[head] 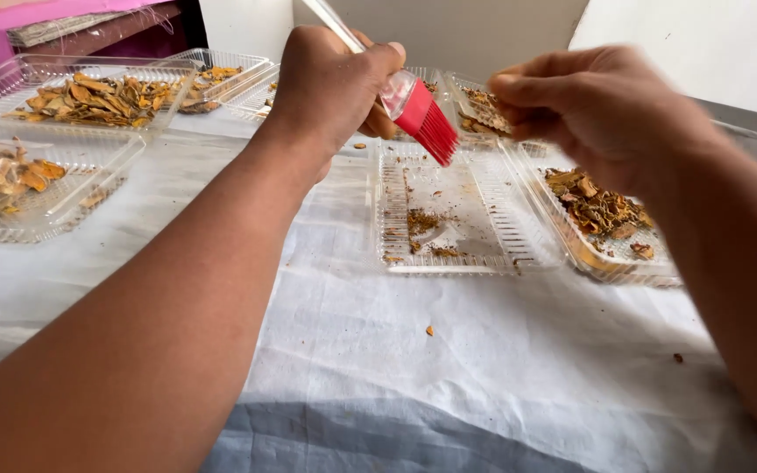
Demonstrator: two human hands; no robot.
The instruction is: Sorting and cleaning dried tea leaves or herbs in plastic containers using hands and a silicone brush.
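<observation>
Head view: left hand [330, 83] fingers grip red brush [427, 123] over tray [462, 210]; right hand [602, 109] fingers pinched.

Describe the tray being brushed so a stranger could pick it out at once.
On the white cloth, look under the red-bristled brush that the left hand holds. The clear plastic tray below it lies flat. Unlike its heaped neighbours, it holds only scattered brown crumbs.
</observation>
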